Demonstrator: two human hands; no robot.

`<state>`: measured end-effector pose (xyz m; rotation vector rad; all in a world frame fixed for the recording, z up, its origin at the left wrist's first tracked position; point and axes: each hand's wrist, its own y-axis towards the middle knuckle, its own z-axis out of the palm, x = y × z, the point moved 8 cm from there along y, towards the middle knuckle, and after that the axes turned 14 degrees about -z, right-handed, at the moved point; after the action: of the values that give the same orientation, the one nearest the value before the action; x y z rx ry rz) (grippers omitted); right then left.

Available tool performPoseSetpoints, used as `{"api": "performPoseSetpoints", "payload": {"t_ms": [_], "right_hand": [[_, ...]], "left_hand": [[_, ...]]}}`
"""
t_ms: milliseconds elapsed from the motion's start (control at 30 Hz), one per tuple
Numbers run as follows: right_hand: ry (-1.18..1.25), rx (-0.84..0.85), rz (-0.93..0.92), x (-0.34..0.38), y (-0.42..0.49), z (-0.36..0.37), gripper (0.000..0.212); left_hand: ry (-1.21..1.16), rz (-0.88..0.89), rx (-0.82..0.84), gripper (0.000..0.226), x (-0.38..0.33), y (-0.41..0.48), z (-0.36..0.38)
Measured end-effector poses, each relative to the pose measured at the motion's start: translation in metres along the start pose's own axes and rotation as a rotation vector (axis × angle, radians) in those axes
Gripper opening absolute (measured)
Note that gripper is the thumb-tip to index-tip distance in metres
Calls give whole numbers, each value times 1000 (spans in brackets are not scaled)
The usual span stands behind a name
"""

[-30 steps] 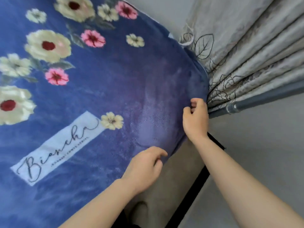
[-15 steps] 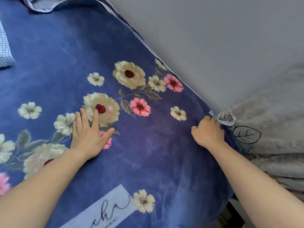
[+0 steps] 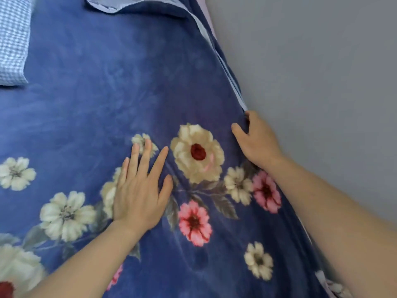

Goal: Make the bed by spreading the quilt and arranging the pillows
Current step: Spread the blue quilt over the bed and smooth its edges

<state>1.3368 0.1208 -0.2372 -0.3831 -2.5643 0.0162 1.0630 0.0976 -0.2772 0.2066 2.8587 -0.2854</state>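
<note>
A blue quilt point(image 3: 103, 100) printed with cream and pink flowers covers the bed across most of the view. My left hand point(image 3: 139, 190) lies flat on it, fingers spread, just left of a large cream flower. My right hand point(image 3: 255, 143) grips the quilt's right edge where it meets the wall, thumb on top and fingers tucked behind the fabric. A pillow in blue-and-white check point(image 3: 12, 39) lies at the upper left. At the top, the quilt's far edge point(image 3: 133, 7) is folded back and shows a paler underside.
A plain grey wall point(image 3: 322, 72) runs tight along the bed's right side. A bit of pale curtain fabric with a leaf print point(image 3: 333, 287) shows at the bottom right corner.
My view and both hands have moved up the bed from its foot corner toward the head. The left hand now presses flat farther up; the right slid along the wall-side edge.
</note>
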Motion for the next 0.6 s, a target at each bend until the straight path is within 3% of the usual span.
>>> {"api": "performPoseSetpoints", "payload": {"t_ms": [267, 333, 400, 500, 600], "right_hand": [[-167, -64, -24, 36, 100, 37, 75], [-252, -50, -157, 60, 102, 48, 69], [-378, 69, -377, 90, 100, 47, 64], [-661, 62, -607, 101, 110, -17, 58], [-753, 20, -571, 75, 116, -72, 54]], "left_hand": [[4, 17, 23, 62, -1, 6, 4], [7, 15, 38, 62, 1, 6, 5], [-41, 4, 52, 61, 3, 5, 3], [-262, -29, 0, 62, 5, 9, -21], [-295, -124, -146, 59, 21, 21, -60]]}}
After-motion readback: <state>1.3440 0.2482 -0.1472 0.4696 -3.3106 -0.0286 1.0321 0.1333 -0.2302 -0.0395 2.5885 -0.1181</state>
